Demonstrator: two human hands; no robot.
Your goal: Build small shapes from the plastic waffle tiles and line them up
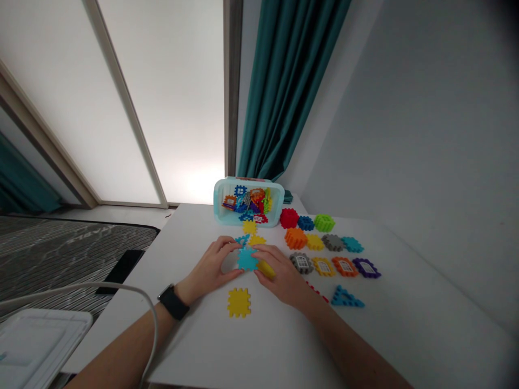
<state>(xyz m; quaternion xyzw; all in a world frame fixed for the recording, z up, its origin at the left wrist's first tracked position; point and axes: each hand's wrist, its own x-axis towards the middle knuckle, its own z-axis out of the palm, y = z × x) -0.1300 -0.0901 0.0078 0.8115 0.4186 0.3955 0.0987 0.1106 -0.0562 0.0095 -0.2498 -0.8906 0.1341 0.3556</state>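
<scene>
My left hand [213, 267] and my right hand [279, 275] meet over a teal interlocking tile [247, 259] on the white table [405, 313], both pinching its edges. A yellow piece [265, 268] sits under my right fingers, touching the teal tile. A yellow square tile [239, 302] lies flat just in front of my hands. Behind the hands lie a blue tile [242, 240] and two yellow tiles [253, 233]. A black watch [173, 302] is on my left wrist.
A pale blue tub [219, 202] lies on its side at the table's back, spilling coloured tiles. To the right are rows of sorted pieces [324, 246], window tiles [340, 266] and a blue triangle [346, 297]. A white cable [121, 289] and lid [36, 346] are left.
</scene>
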